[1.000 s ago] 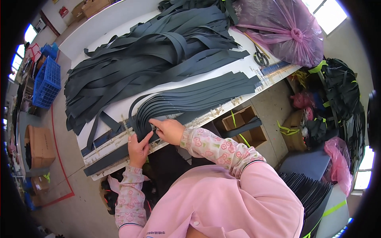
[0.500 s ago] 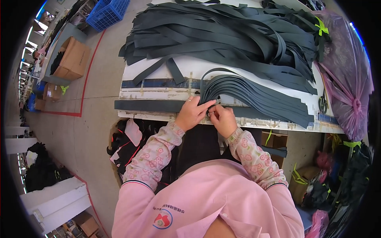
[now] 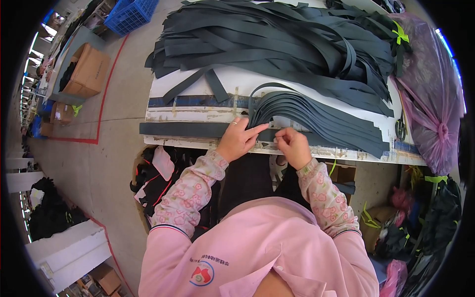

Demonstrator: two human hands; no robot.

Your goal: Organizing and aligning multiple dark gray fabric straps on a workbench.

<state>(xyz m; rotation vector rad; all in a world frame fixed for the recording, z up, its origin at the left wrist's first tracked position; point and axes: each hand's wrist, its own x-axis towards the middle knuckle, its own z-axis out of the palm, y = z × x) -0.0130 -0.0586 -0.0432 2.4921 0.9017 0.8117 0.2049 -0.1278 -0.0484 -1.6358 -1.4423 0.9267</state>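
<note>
Two hands: both meet at the near end of a fanned stack of dark strips (image 3: 316,116), which lies along the front part of the white table (image 3: 232,81).
Fanned stack: flat grey-black strips, overlapped like a spread deck, their near ends gathered just in front of the hands, their far ends running toward the right.
Left hand (image 3: 236,139): rests on the table edge, forefinger stretched out and pressing on the stack's gathered end; a ring shows on one finger; other fingers loosely curled, holding nothing.
Right hand (image 3: 293,146): fingers bunched narrow, pinching at the ends of the strips just beside the left forefinger.
Long single strip (image 3: 183,129): lies along the table's near edge, passing under the left hand.
Large heap of strips (image 3: 277,39): loose, tangled, farther back on the table, well apart from the hands.
Pink plastic bag (image 3: 430,99): tied shut, at the table's right end.
Scissors (image 3: 400,127): near the bag, on the table.
Blue crate (image 3: 129,12) and cardboard box (image 3: 88,69): on the floor to the left.
</note>
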